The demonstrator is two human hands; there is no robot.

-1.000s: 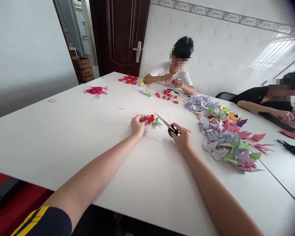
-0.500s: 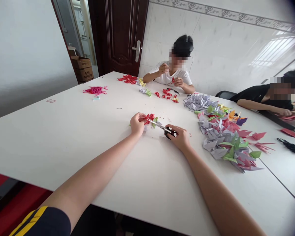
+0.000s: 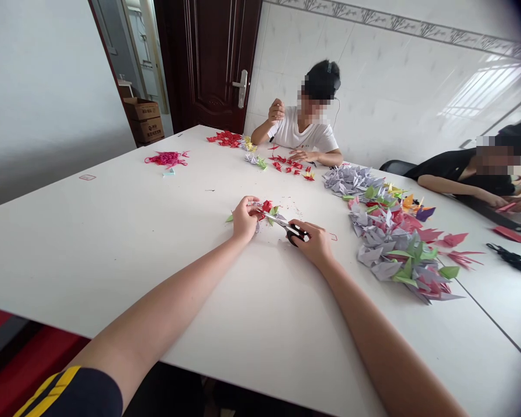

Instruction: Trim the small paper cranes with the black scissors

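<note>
My right hand point(image 3: 315, 242) is closed round the black handles of a pair of scissors point(image 3: 282, 220). The silver blades point left, with their tips close to the fingers of my left hand point(image 3: 245, 219). Those fingers are pinched on a small red folded-paper piece point(image 3: 259, 212), mostly hidden by the fingers and blades. Around it on the table lie more folded-paper pieces: a red one point(image 3: 267, 205), a green one point(image 3: 275, 212) and some pale lilac ones. Tiny dark scraps are scattered just beyond the blades.
A long heap of folded-paper cranes point(image 3: 386, 231) covers the table's right side. Red paper pieces point(image 3: 226, 139) and a pink tangle point(image 3: 168, 158) lie farther back. One person point(image 3: 310, 130) sits opposite, another point(image 3: 454, 167) at the right. Black cord point(image 3: 514, 262) lies near the right edge.
My hands and the scissors stay almost in place. The person opposite has lowered one hand to the red pieces on the table and raised the other hand outward.
</note>
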